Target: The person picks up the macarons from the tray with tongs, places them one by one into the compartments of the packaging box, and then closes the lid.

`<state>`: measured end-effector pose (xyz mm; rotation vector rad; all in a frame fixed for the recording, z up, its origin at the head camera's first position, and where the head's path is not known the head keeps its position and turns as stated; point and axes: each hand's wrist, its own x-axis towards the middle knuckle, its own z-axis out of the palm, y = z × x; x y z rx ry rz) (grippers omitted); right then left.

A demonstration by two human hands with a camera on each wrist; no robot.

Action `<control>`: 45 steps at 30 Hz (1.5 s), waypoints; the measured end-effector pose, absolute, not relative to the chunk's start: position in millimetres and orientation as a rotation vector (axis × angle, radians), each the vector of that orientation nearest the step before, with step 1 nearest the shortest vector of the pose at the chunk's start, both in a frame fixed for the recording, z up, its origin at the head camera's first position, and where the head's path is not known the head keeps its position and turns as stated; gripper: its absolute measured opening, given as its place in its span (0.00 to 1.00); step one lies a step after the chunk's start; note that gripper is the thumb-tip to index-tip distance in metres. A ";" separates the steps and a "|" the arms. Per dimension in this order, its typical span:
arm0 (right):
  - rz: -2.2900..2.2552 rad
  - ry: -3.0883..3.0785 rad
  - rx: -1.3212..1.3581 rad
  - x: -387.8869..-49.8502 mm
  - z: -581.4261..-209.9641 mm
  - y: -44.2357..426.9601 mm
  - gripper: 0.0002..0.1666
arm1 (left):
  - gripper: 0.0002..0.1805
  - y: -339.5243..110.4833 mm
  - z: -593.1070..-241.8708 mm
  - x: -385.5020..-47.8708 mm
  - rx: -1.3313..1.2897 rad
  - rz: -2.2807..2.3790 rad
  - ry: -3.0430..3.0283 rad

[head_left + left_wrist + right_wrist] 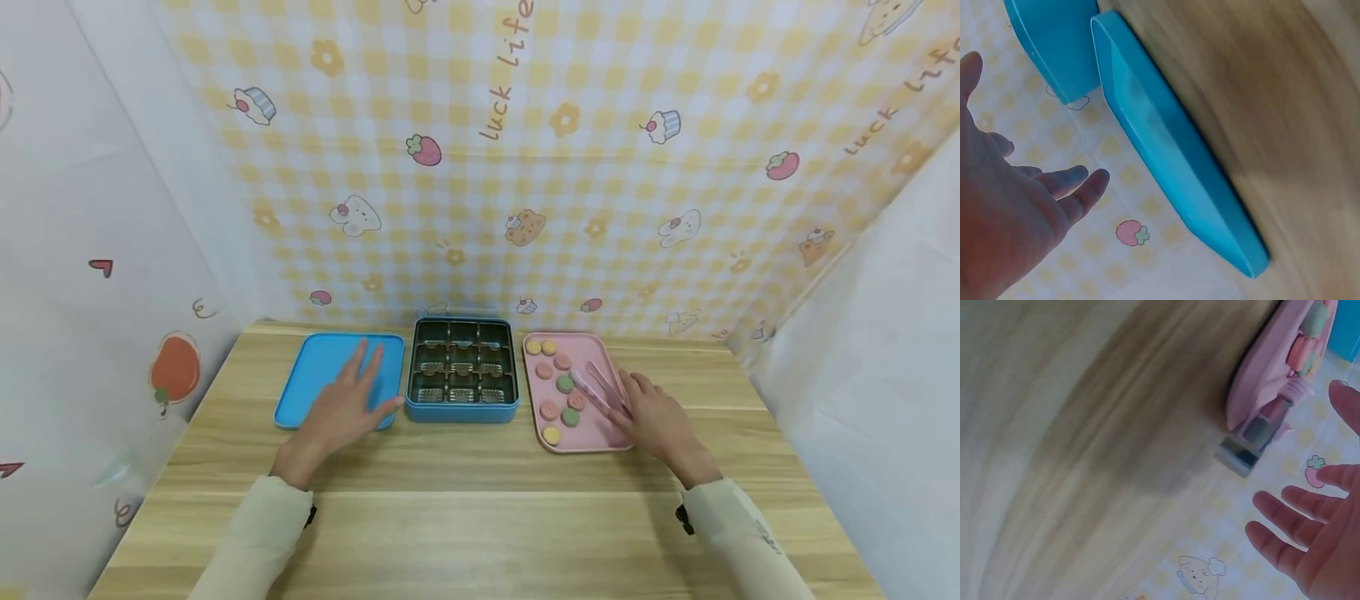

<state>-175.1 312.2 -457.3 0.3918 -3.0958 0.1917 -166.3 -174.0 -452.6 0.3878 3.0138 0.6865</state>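
Observation:
My left hand (337, 417) hovers over the shallow blue tray (318, 375), fingers spread; the left wrist view shows nothing in that hand. My right hand (660, 421) is beside the right edge of the pink tray (588, 443), close to the tongs. Its fingers are spread in the right wrist view, apart from the tongs (1238, 457). The pinkish, partly see-through tongs lie on the pink tray, their handle end reaching past its rim. Several small macarons (565, 384), pink, green and yellow, lie mostly in the tray's left part.
Between the two trays stands a blue box (462, 412) with a dark insert divided into several compartments. All stand on a wooden table (480, 525). A checked yellow cloth (480, 208) hangs behind, with white sheets at both sides.

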 end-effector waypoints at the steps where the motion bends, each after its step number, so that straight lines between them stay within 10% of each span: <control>1: 0.194 -3.101 0.387 -174.6 -458.7 313.0 0.44 | 0.50 -173.1 -454.0 -165.9 0.391 0.698 3.010; 45: 0.294 -3.111 0.409 -182.3 -469.2 320.7 0.19 | 0.40 -131.0 -473.0 -187.0 0.373 1.051 2.738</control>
